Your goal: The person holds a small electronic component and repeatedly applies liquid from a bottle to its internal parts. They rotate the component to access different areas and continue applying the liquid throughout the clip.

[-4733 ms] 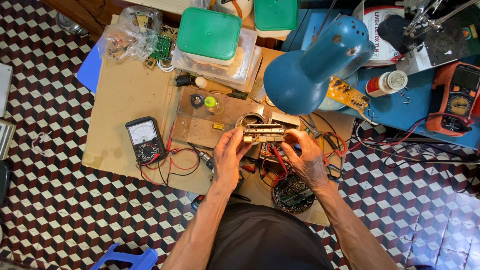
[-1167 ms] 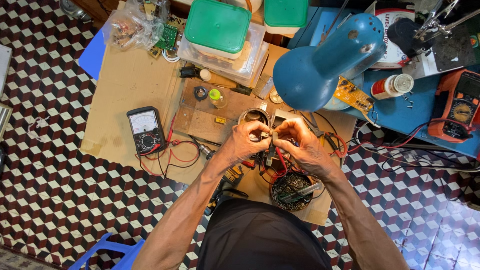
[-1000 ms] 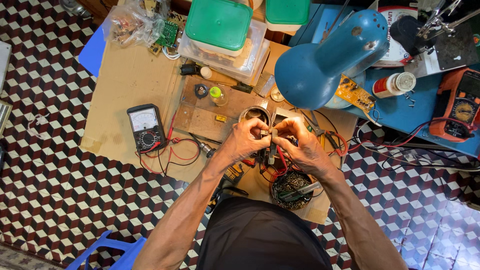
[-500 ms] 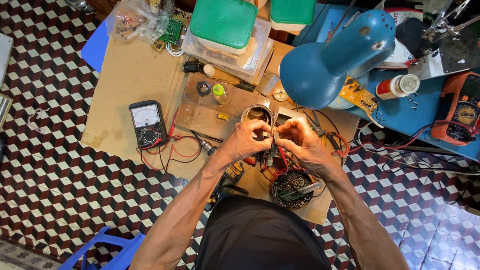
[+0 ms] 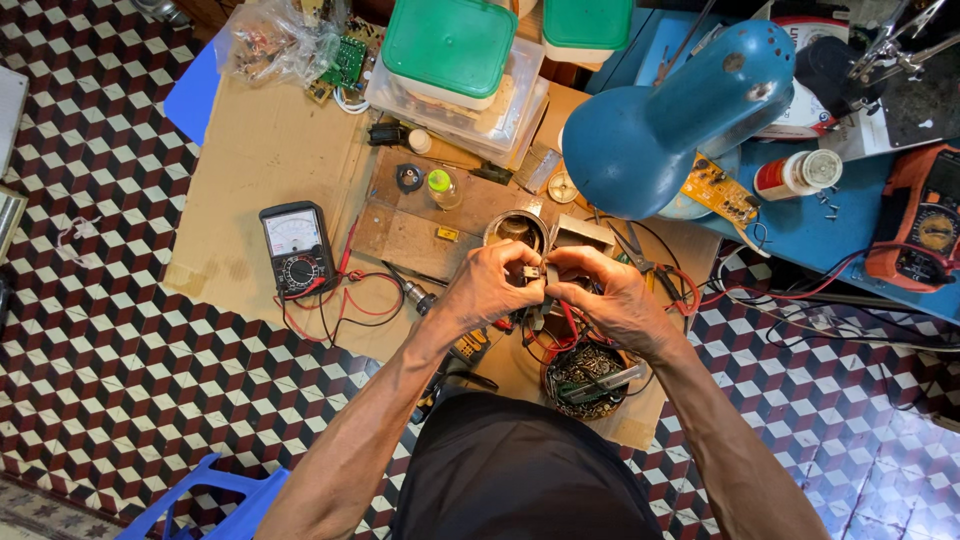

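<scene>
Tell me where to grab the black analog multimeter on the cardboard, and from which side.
Take the black analog multimeter across its two long edges, coming from straight above: it lies flat, face up, on the cardboard. Probably avoid its lower end, where the red leads plug in.

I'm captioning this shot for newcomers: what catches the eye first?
The big blue desk lamp at upper right looms over the cardboard work mat. Just below it, at centre, the left hand and right hand pinch a small part together. A black analogue multimeter lies to the left.
</scene>
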